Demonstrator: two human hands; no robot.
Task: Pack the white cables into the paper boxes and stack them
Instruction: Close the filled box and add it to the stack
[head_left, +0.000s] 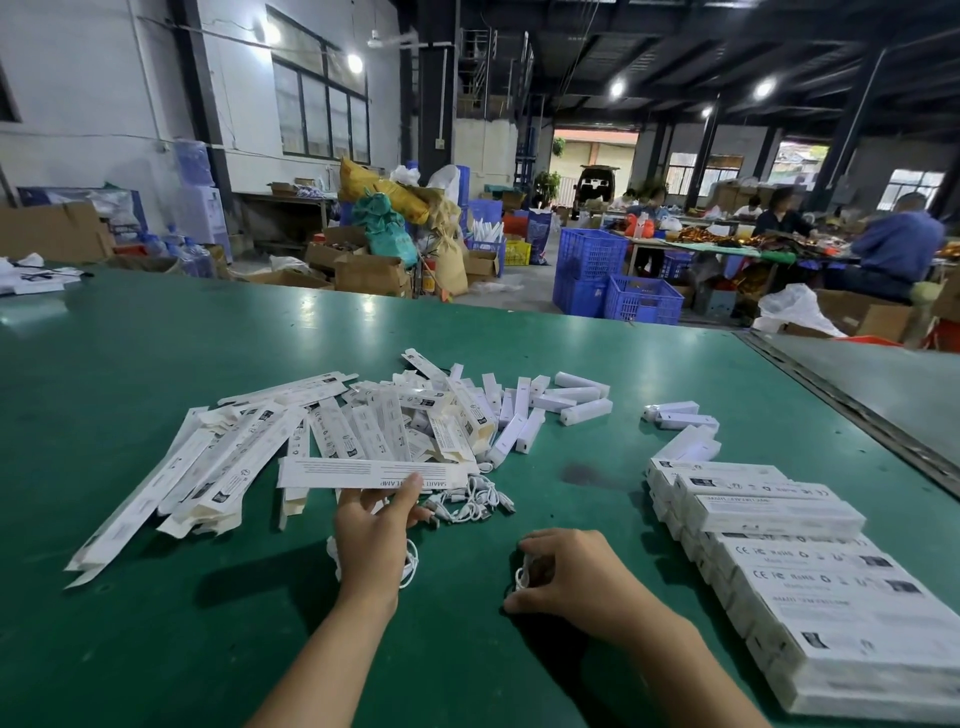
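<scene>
On the green table (156, 364), flat boxes (208, 467) lie in a heap at the left. The left hand (371, 540) pinches one box (363, 473) by its edge. Loose cables (467, 504) lie just beside it. The right hand (576, 577) curls round a coiled cable (521, 574). Packed boxes (805, 571) sit stacked at the right.

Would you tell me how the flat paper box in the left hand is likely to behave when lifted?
The flat paper box looks thin and long, so it will probably be light and droop beyond the left hand, which grips only its near edge. Being flattened card, it may crease if squeezed.
</scene>
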